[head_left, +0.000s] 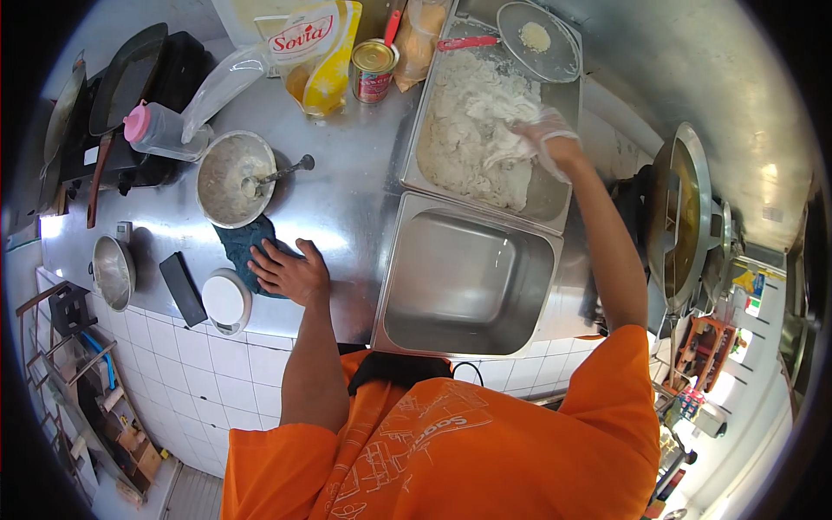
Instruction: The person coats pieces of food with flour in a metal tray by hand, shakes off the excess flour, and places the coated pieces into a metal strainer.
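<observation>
Across the steel counter, right side: a deep rectangular stainless-steel tray point(546, 204) contains a loose white floury mass point(472, 130); its raised walls presumably keep the powder together.
Right hand: sheathed in a clear plastic glove, the right hand point(555, 143) reaches into the floury mass at the tray's right side; the glove probably keeps the skin clean.
Right grip: the fingertips are lost among white clumps, so I cannot tell whether they are closed on anything.
Left hand: bare, the left hand point(299, 275) lies palm down, fingers spread, on a crumpled dark green cloth point(239, 245), likely to steady the leaning body.
Left grip: relaxed, grasping nothing.
Sieve: a round wire-mesh sieve with a red handle point(511, 24) sits over the tray's far end, a small pale heap inside, perhaps so that anything sifting through lands in the tray.
Second pan: a shiny rectangular steel pan point(459, 269) stands on the near side of the tray, within easy reach.
Mixing bowl: a round metal bowl smeared with pale batter point(202, 184) stands just beyond the cloth, a black-handled spoon point(286, 171) leaning over its rim, handle outward, presumably for ready pickup.
</observation>
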### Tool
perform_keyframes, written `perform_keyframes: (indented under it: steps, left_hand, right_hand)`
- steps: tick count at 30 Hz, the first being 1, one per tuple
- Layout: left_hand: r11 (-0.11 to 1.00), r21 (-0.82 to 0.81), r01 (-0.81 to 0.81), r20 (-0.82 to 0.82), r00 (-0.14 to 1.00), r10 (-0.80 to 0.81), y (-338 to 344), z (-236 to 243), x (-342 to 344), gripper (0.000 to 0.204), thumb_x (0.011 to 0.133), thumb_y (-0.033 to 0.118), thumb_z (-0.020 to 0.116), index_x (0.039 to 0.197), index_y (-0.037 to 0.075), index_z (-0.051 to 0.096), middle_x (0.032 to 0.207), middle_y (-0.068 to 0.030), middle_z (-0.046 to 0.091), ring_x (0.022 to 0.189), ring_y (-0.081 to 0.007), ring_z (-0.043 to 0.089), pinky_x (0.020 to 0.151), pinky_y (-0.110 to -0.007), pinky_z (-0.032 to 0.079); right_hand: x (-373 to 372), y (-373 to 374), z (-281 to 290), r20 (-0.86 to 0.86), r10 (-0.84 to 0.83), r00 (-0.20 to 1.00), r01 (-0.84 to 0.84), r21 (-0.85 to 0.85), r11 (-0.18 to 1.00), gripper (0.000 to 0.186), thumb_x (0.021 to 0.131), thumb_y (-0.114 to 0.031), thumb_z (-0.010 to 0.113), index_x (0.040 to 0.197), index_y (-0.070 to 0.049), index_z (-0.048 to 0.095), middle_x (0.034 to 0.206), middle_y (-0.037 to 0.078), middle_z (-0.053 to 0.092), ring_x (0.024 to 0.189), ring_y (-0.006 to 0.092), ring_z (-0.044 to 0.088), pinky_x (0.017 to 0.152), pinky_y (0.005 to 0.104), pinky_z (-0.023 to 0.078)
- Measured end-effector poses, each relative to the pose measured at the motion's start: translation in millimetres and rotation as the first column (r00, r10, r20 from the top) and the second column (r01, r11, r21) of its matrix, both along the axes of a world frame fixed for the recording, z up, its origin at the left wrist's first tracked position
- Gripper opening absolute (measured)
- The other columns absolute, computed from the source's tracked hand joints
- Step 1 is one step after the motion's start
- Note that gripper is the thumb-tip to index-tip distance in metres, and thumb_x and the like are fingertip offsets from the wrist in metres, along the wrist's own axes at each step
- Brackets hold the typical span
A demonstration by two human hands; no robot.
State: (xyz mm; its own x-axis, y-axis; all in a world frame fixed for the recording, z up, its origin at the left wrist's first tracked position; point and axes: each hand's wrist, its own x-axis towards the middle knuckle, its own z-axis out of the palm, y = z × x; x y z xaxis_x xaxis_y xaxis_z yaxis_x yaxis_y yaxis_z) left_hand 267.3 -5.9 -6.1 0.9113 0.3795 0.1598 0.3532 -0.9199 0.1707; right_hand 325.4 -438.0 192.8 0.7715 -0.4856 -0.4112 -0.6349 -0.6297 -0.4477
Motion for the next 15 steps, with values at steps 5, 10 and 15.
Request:
perform_keyframes:
  steps: [5,10,15]
  left_hand:
    - [1.0,0.001,-0.009,-0.017,1.0,0.009,1,-2,0,0.072,0.092,0.05,0.047,0.15,0.009,0.033,0.159,-0.0154,0.023,0.149,-0.0401,0.013,0.117,-0.059,0.015]
    - [1.0,-0.001,-0.007,-0.018,1.0,0.007,1,0,-1,0.072,0.092,0.05,0.047,0.15,0.009,0.033,0.16,-0.0152,0.023,0.15,-0.0397,0.013,0.117,-0.059,0.014]
    - [1.0,-0.006,-0.013,-0.026,1.0,0.013,1,-1,-1,0.073,0.092,0.05,0.047,0.15,0.009,0.033,0.16,-0.0148,0.022,0.15,-0.0397,0.012,0.117,-0.058,0.014]
  right_hand:
    - [-4,-16,26,0.19,0.138,0.972,-0.131,-0.05,0.99,0.065,0.08,-0.024,0.077,0.138,-0.004,0.054,0.117,0.017,0.067,0.102,0.0244,0.065,0.091,0.0325,0.048]
    - [-7,-15,45,0.345,0.048,0.937,-0.083,0.085,0.993,0.045,0.083,-0.016,0.071,0.126,-0.006,0.062,0.116,0.015,0.068,0.1,0.0244,0.065,0.091,0.0312,0.048]
    - [-1,-23,41,0.322,0.264,0.909,-0.192,-0.238,0.952,0.048,0.085,-0.016,0.068,0.13,-0.005,0.056,0.115,0.016,0.068,0.101,0.026,0.066,0.092,0.0322,0.048]
